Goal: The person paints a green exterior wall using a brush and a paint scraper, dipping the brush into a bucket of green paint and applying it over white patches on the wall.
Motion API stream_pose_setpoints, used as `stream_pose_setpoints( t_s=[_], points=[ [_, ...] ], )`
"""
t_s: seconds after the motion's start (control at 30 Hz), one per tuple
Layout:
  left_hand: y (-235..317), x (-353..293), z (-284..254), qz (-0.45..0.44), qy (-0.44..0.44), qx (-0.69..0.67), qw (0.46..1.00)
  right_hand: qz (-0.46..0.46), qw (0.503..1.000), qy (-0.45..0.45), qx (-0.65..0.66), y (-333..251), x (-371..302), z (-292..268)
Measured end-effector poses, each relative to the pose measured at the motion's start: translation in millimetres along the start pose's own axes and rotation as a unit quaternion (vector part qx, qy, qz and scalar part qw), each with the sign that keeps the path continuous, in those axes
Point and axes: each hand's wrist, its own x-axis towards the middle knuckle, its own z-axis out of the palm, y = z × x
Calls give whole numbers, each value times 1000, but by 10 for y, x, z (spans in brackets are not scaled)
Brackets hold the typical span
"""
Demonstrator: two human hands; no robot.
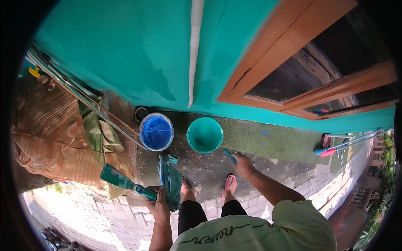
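Note:
My left hand (159, 207) is closed around the handle of a wide putty knife (118, 177), whose blade points left and is smeared with green paint. A green cloth (172, 184) hangs beside the same hand, with a thin pale-blue strip (161, 169) upright along it. I cannot tell how the hand holds these two. My right hand (243, 165) grips a short teal paint-stained tool (229, 155), its kind unclear. Just beyond that tool stands a bucket of green paint (205, 134). To its left is a bucket with blue inside (156, 131), crossed by a thin line.
Ahead rises a teal wall (125, 50) with a white pipe (195, 46) and a brown window frame (247, 58). Draped brown fabric (50, 134) and long poles (90, 102) stand left. Long-handled brooms (328, 151) lean at right. Paving (113, 217) lies below.

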Motion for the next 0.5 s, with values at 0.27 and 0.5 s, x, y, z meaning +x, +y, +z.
stream_pose_setpoints(
  t_s=[0.27,0.5],
  points=[
    [-1423,-97,346,16,126,11,992,-42,995,46,79,417,367,275],
    [-2451,110,571,38,188,-30,981,-99,988,66,100,712,636,753]
  ],
)
